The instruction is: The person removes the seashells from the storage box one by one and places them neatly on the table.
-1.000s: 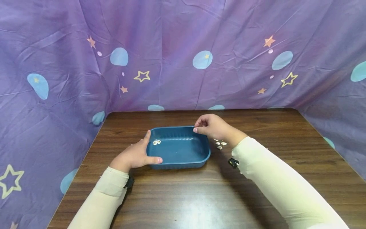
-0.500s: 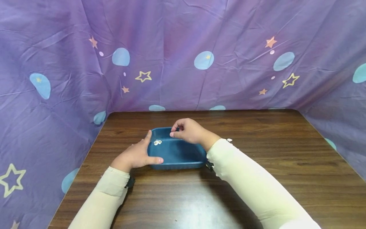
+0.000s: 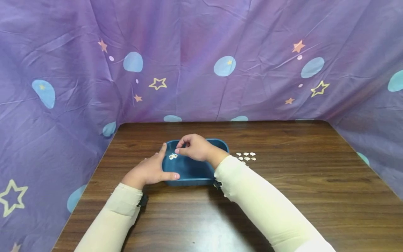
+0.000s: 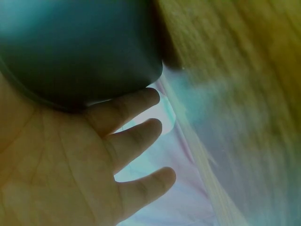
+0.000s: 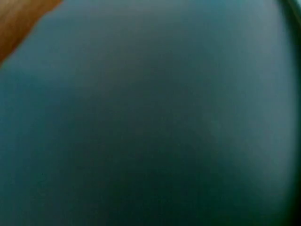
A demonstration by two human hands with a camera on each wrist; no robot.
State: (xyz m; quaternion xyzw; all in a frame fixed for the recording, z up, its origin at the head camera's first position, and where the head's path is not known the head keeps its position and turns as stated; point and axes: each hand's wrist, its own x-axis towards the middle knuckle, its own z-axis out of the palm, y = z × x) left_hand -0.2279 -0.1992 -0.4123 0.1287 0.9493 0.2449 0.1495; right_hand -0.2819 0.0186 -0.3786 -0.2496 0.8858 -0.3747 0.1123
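A blue rectangular tray (image 3: 195,182) sits on the table, with a few small whitish shells (image 3: 172,156) at its left end. Against the tray's left side rests my left hand (image 3: 149,170), its thumb over the front rim and its index finger along the left edge. The left wrist view shows the other fingers straight and spread beside the tray's outer wall (image 4: 94,56). Over the inside of the tray, my right hand (image 3: 196,147) pinches a small shell, mostly hidden by the fingertips, close beside the shells lying there. Only blurred blue tray surface (image 5: 155,108) fills most of the right wrist view.
Several more small shells (image 3: 247,159) lie in short rows on the wooden table (image 3: 299,168), just right of the tray. A purple curtain (image 3: 195,94) with stars and blue shapes hangs behind the table and at both sides.
My right hand has moved left from the tray's right edge to the shells at its left end, uncovering the rows on the table. My left hand has stayed at the tray's side.
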